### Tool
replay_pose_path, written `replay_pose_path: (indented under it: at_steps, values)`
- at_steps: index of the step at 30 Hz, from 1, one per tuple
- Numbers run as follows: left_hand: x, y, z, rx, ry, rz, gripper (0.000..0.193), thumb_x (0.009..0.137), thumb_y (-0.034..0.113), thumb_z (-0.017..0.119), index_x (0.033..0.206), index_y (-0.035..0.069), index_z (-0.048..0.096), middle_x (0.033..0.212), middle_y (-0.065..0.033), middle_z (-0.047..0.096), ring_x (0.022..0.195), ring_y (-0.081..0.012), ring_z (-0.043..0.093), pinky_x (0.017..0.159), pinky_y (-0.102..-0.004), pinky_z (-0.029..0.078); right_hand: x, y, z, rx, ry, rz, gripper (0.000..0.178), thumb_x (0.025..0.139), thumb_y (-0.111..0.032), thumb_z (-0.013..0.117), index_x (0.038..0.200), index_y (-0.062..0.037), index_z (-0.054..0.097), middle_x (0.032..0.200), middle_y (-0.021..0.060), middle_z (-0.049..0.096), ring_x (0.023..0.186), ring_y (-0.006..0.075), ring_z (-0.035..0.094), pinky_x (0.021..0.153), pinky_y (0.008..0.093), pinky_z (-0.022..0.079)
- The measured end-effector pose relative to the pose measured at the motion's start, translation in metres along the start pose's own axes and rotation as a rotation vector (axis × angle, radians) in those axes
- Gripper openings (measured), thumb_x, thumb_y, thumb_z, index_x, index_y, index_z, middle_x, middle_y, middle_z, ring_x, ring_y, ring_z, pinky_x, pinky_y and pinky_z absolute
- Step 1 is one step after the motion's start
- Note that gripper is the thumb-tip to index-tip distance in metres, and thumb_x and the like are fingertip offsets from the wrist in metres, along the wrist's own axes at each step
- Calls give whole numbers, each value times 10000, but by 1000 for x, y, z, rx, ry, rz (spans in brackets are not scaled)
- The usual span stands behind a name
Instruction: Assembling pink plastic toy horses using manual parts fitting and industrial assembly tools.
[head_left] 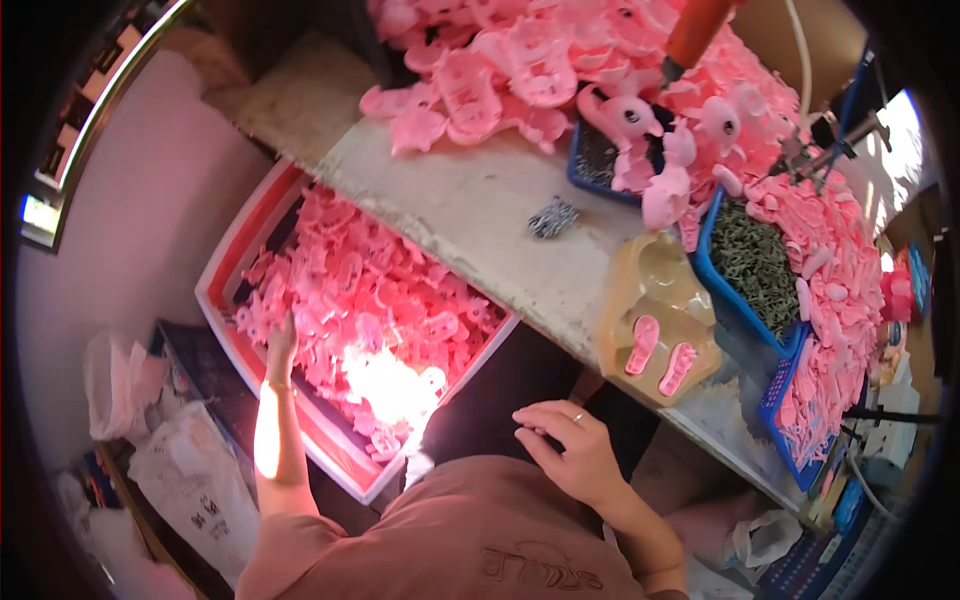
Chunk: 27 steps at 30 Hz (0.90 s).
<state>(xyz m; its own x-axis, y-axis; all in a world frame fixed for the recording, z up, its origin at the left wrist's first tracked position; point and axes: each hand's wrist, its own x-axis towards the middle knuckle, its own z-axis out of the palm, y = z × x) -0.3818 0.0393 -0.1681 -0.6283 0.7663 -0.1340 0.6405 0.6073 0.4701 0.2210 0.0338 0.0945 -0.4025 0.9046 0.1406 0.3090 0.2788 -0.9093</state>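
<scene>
My left hand (283, 348) reaches into a white-rimmed bin (215, 272) at the left, against a heap of pink molded plastic parts (345, 270). Its fingertips are lost among the parts, so whether it grips one cannot be made out. Over my lap is my right hand (572, 448), a ring on one finger. Its fingers bend loosely with the thumb apart, and nothing shows in them. Nearest to it on the table stands a beige tray (655, 275), holding two small pink pieces (644, 345). Strong glare washes out some parts at the bin's near side.
Pink shells (470, 90) pile along the worktable (430, 190). A small heap of screws (552, 217) lies there. Blue trays hold dark screws (750, 262) and slim pink pieces (805, 420). An orange power screwdriver (697, 35) hangs above pink animal-shaped parts (632, 125). Plastic bags (190, 470) sit lower left.
</scene>
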Motion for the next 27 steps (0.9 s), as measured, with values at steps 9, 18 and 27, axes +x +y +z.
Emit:
replay_pose_path:
  at_steps: [9,18,27]
  values:
    - [-100,394,-17,-649,72,788,300,919,54,616,1211,22,557,1221,-117,586,1073,-214,602,863,-324,513,12,0,-12,-73,15,5,140,818,-42,724,956,-41,707,890,93,690,766,229,677,672,305,547]
    - [-89,577,13,-165,333,1354,411,855,215,699,1228,108,562,1238,-93,595,994,-321,634,772,-380,545,-1,1,-22,-143,49,59,133,834,-66,713,966,-53,710,883,88,692,766,230,675,681,309,539]
    - [-86,542,-41,-1266,-173,868,230,1000,232,534,1127,43,566,913,-8,582,762,-123,523,689,-304,462,-5,12,-30,-58,88,86,135,829,-48,713,963,-45,711,835,96,690,677,205,650,611,293,524]
